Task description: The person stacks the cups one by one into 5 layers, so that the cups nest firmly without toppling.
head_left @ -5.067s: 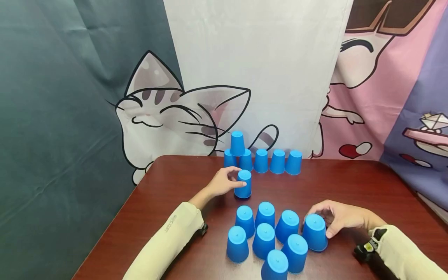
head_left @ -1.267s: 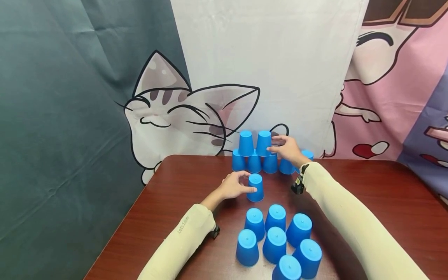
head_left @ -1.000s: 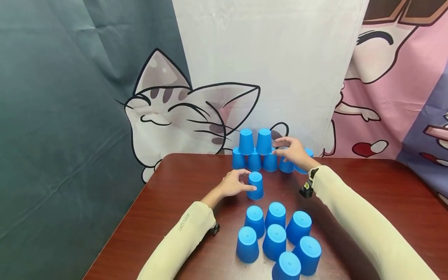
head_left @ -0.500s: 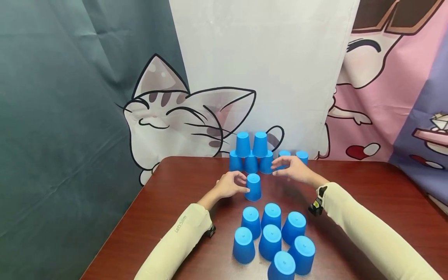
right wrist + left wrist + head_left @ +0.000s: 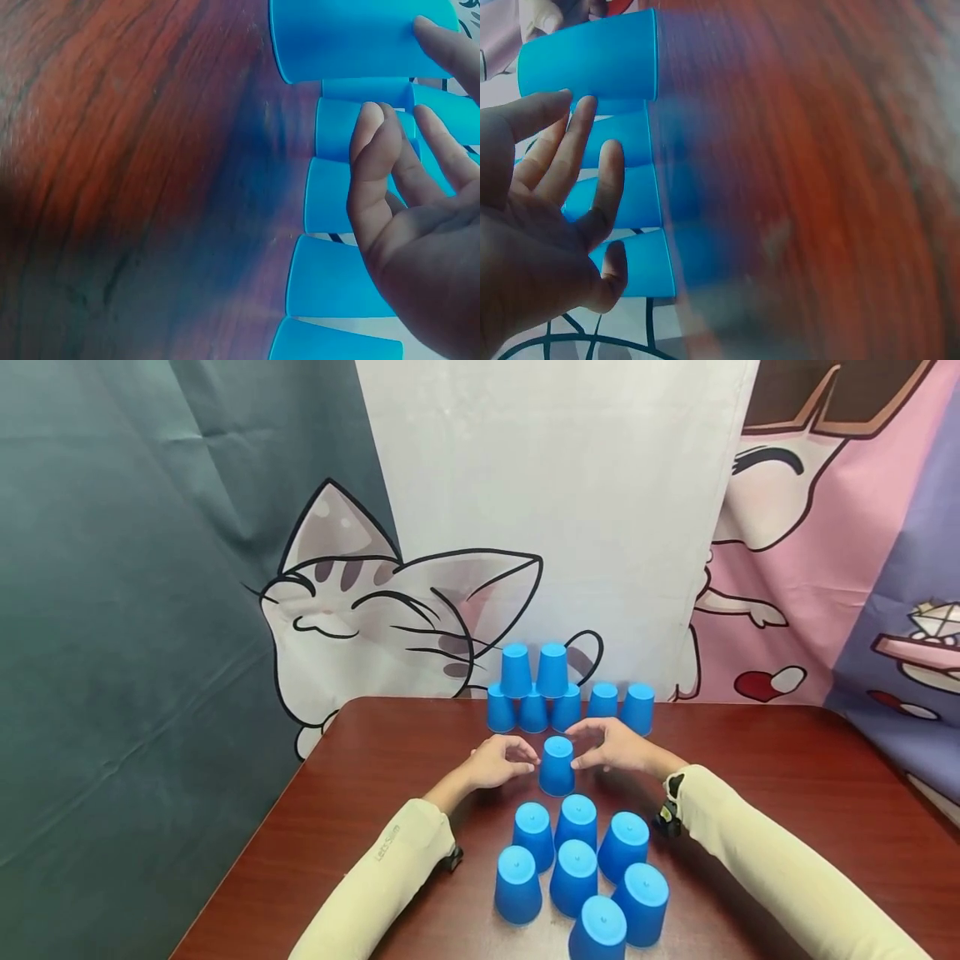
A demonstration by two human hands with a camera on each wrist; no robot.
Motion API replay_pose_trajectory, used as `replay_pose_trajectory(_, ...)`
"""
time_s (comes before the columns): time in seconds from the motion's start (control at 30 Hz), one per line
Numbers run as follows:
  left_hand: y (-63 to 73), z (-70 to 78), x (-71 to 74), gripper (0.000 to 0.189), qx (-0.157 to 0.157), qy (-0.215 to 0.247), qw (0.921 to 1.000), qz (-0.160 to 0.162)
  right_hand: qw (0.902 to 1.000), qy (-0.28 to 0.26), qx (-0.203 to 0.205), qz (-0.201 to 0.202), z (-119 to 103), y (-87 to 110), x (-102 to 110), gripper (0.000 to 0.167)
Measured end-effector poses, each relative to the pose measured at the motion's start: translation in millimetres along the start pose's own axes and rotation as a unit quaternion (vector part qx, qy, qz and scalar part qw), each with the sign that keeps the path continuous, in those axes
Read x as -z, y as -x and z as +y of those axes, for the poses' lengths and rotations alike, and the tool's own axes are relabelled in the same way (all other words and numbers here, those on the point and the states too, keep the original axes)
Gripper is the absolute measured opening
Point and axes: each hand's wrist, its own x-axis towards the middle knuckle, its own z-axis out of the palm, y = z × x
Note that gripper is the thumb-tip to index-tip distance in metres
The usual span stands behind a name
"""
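A single upside-down blue cup [image 5: 557,768] stands mid-table between my two hands. My left hand [image 5: 497,762] is just left of it, thumb and fingers loosely bent, with a narrow gap to the cup in the head view. From the right, my right hand [image 5: 617,747] reaches to the same cup. Its thumb [image 5: 442,45] lies at the cup's side in the right wrist view, while the fingers spread behind, apart from the cup. Beyond stands a row of upside-down blue cups [image 5: 602,700], with two more cups [image 5: 553,670] bridging those at its left end.
Several upside-down blue cups [image 5: 577,877] stand grouped at the front of the brown table [image 5: 360,760], close below both hands. Behind the table's far edge hangs a printed cloth [image 5: 570,485] with cartoon figures.
My right hand set a second cup on the back row's upper level, let it go and came to the single cup. That cup has shifted right, and my left hand has loosened from it.
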Motion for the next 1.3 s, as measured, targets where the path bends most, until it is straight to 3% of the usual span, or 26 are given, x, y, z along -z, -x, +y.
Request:
replay_pose_trajectory(0.2, 5.4, -8.0, 9.2, 0.016, -0.011, 0.038, 0.9992, -0.006, 0.9995, 0.003, 0.019, -0.027, -1.2, -3.1, -4.4, 0.058)
replay_pose_trajectory(0.33, 10.5, -10.8, 14.7, 0.019, 0.002, 0.058, 0.9983, -0.004, 0.9989, 0.007, 0.025, -0.04, -1.1, -4.1, -6.6, 0.057)
replay_pose_trajectory(0.5, 15.8, -10.5, 17.6, 0.022, 0.012, 0.085, 0.9962, 0.014, 0.9992, 0.008, 0.023, -0.03, 1.1, -3.7, -8.0, 0.055)
replay_pose_trajectory(0.63, 19.0, -9.7, 18.1, 0.026, 0.004, 0.094, 0.9955, 0.004, 0.9994, -0.002, 0.029, -0.017, 5.4, -1.5, -5.8, 0.055)
replay_pose_trajectory(1.0, 27.1, -6.9, 17.5, 0.031, -0.047, 0.086, 0.9916, -0.085, 0.9985, 0.009, 0.002, 0.054, -0.7, 2.7, 20.6, 0.062)
replay_pose_trajectory(1.17, 30.0, -2.2, 22.0, 0.038, -0.077, 0.094, 0.9813, -0.149, 0.9954, 0.017, 0.008, 0.094, -11.0, 1.7, 35.8, 0.061)
replay_pose_trajectory(1.3, 32.1, 0.6, 22.6, 0.048, -0.095, 0.093, 0.9687, -0.21, 0.9928, 0.018, 0.001, 0.118, -17.8, 3.0, 46.8, 0.062)
